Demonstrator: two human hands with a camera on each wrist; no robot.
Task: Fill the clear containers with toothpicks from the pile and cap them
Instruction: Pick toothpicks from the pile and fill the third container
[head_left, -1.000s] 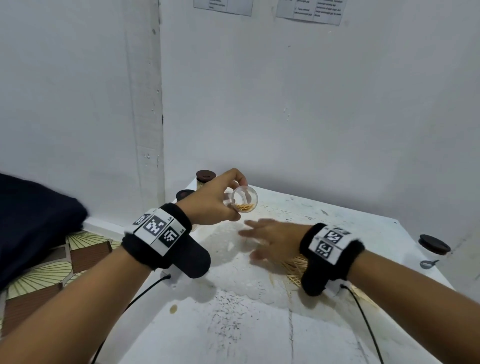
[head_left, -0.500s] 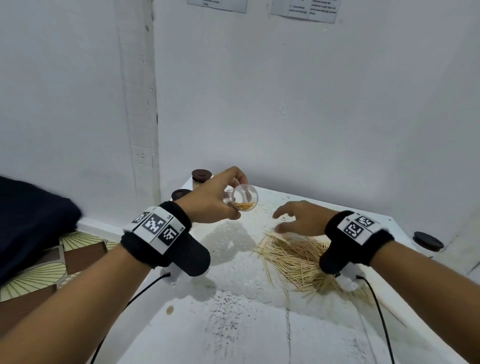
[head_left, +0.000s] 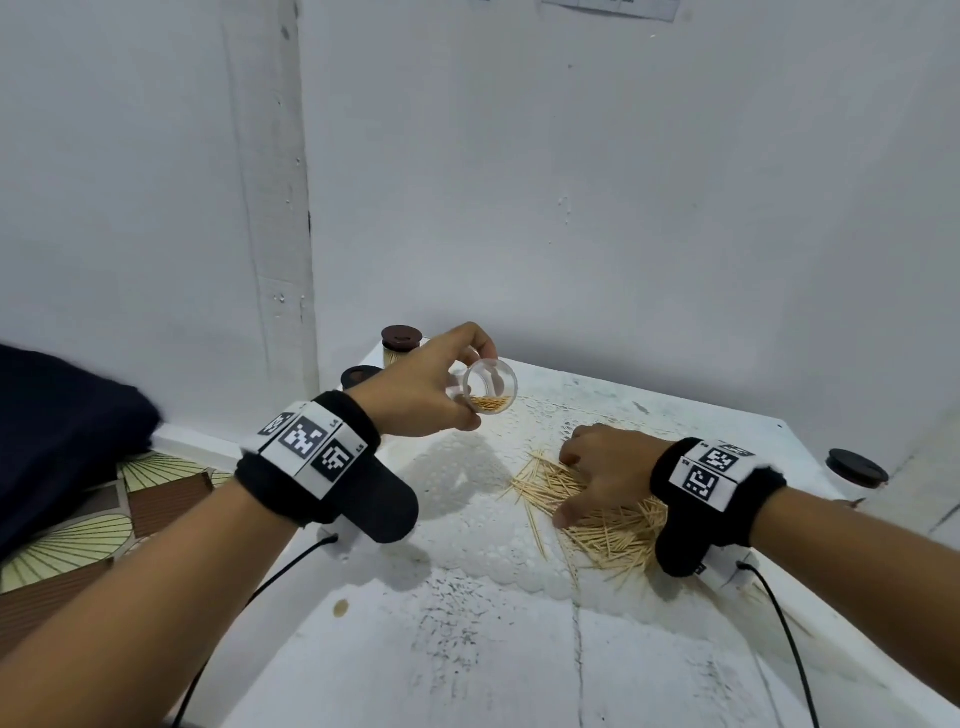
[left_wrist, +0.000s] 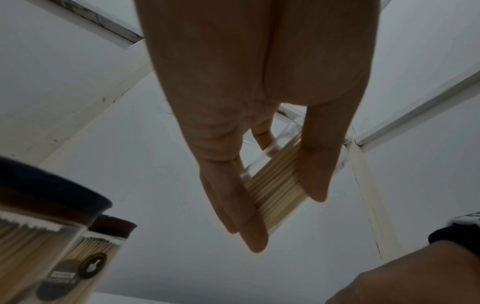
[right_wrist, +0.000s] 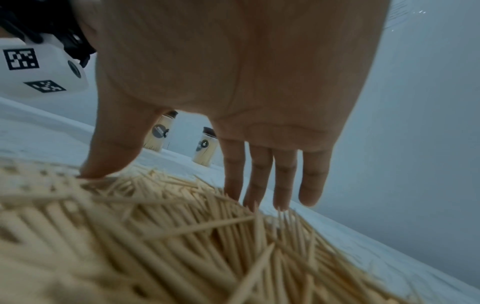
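Note:
My left hand (head_left: 436, 387) holds a clear container (head_left: 489, 387) tilted on its side above the table, mouth toward me. A small layer of toothpicks lies along its lower wall; in the left wrist view the container (left_wrist: 275, 181) sits between thumb and fingers. My right hand (head_left: 597, 467) reaches down onto the toothpick pile (head_left: 597, 512), fingers spread and straight. The thumb (right_wrist: 109, 160) and fingertips (right_wrist: 259, 193) touch the pile (right_wrist: 182, 236), and nothing is pinched between them.
Two capped, filled containers (head_left: 401, 345) (head_left: 361, 375) stand at the table's far left corner. A dark lid (head_left: 856, 467) rests near the right edge. White walls close the back and left. Cables trail from both wristbands over the white table (head_left: 467, 649).
My right hand has swung from the table's middle out to the right and come down on the pile, which is now uncovered. My left hand keeps the container in about the same place.

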